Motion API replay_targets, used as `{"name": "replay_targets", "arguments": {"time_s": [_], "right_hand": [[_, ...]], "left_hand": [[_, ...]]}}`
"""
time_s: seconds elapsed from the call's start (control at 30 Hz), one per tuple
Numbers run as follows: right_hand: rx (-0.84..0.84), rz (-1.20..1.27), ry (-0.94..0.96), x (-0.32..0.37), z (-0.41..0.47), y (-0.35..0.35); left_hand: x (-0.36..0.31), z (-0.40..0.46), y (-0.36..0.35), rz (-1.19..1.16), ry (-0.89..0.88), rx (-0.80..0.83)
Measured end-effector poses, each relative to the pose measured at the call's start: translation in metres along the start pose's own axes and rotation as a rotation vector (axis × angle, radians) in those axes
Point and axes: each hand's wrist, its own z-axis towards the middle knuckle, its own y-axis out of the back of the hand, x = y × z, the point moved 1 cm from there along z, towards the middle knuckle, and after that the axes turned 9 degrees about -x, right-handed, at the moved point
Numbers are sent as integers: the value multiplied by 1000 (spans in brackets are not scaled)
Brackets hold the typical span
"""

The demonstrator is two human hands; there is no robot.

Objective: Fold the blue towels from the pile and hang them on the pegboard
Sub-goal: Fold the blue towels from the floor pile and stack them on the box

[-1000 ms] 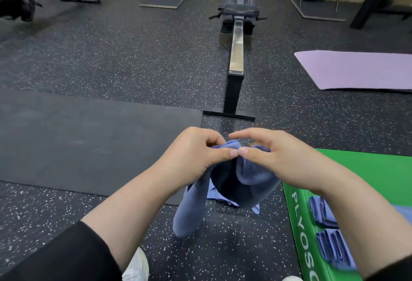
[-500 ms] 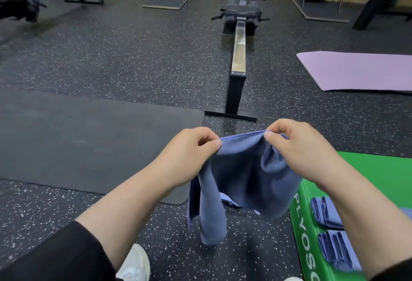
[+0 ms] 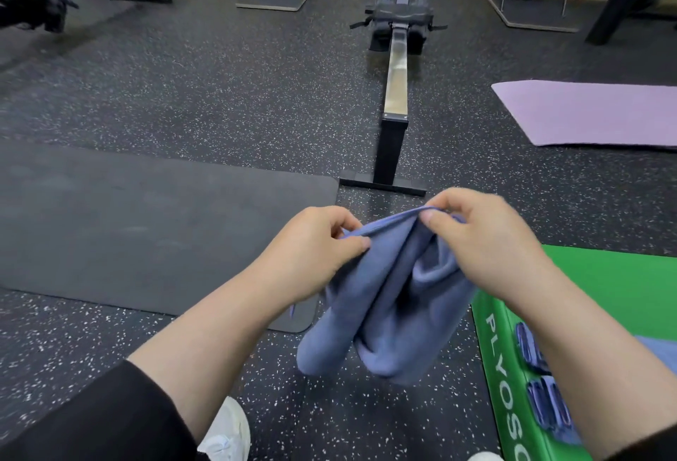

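Observation:
A blue towel (image 3: 384, 306) hangs in front of me above the speckled floor, bunched into loose folds. My left hand (image 3: 315, 244) pinches its top edge on the left. My right hand (image 3: 472, 233) pinches the same edge on the right, thumb on the cloth. The two hands are a short span apart. More blue towels (image 3: 542, 398), folded, lie on the green plyo box (image 3: 622, 288) at the lower right, partly hidden by my right forearm. No pegboard shows in this view.
A dark grey mat (image 3: 146, 226) lies on the floor to the left. A rowing machine (image 3: 395, 94) stretches away straight ahead. A purple mat (image 3: 593, 112) lies at the right. Gym stands line the far wall. My white shoes (image 3: 227, 435) show at the bottom.
My hands first drew apart along the towel's top edge, spreading it, then came a little closer again. The towel now hangs in deeper folds.

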Motion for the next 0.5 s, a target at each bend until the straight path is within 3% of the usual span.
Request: {"name": "replay_targets", "arguments": {"time_s": [0.07, 0.13, 0.33, 0.5], "right_hand": [[-16, -55, -49, -6, 3, 4], [74, -84, -50, -9, 1, 1], [289, -7, 148, 10, -12, -13], [167, -14, 99, 5, -8, -16]], "left_hand": [[5, 1, 3, 29, 24, -57], [5, 0, 4, 13, 26, -80], [-10, -7, -3, -38, -47, 32], [-12, -5, -1, -53, -37, 45]]}}
